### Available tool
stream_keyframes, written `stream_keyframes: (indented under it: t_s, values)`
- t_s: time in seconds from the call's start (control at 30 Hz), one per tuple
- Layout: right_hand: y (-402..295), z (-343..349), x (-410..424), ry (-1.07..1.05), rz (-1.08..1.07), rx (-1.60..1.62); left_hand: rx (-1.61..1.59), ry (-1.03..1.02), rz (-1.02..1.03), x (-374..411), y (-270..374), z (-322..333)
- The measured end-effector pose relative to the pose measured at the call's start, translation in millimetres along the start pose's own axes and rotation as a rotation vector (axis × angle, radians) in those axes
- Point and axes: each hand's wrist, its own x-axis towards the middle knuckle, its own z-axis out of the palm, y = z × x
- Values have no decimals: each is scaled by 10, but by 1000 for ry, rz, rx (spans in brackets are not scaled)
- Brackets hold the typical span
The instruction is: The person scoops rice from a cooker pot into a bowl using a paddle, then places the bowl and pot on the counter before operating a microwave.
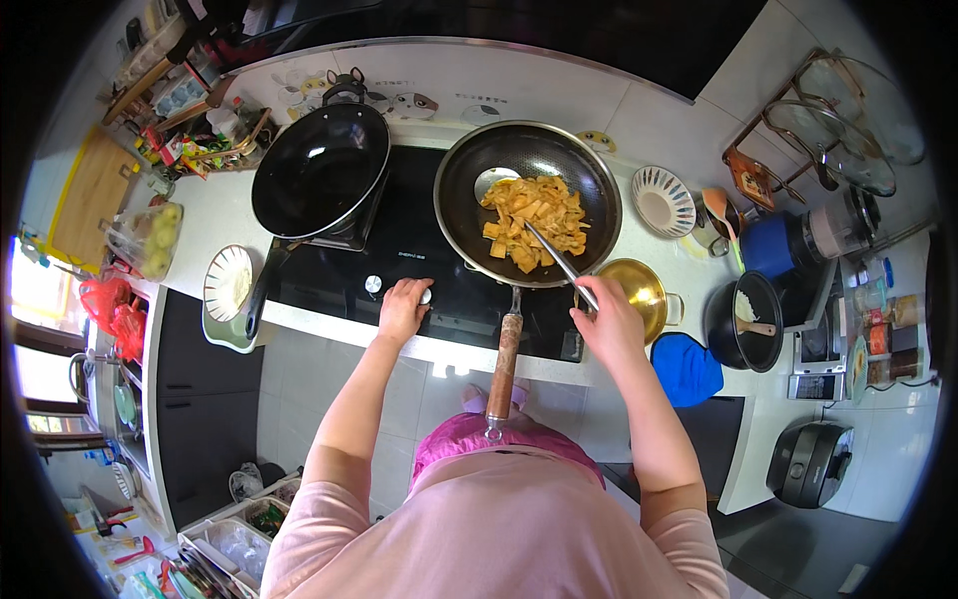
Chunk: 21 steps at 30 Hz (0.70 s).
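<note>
A wok (pixel 456 224) with a long wooden handle (pixel 506 359) sits on the right side of a black glass gas hob (pixel 412 217). Browned sliced food (pixel 540 213) lies in it, with the bowl of a metal ladle or spoon (pixel 494 180) at its left. My right hand (pixel 610 314) holds a metal utensil's shaft (pixel 554 254), which runs down into the food. My left hand (pixel 405 307) is at the hob's front, its fingers around the right control knob (pixel 426 296). Another knob (pixel 373 284) is just left of it.
An empty black wok (pixel 322 172) rests tilted at the hob's left. A gold pan (pixel 636 292), a striped bowl (pixel 664 202), a blue cloth mitt (pixel 685 367) and a black pot of rice (pixel 745 322) stand at the right. The wooden handle projects past the counter edge.
</note>
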Motion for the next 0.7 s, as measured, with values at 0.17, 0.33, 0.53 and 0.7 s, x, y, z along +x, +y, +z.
stream_keyframes:
  t_s: [0.17,0.33,0.53,0.7]
  values:
    - [80,23,144,-4,-3,-27,-136,155,-23,-133,418,-186]
    - [148,-92,221,-213,155,388,-936,-52,-185,-657,956,-25]
    - [17,-359,260,-300,358,913,-1746,-565,-567,-818,1650,-445]
    - [86,-944,54,-349,274,816,-1910,-726,-695,-928,1700,-416]
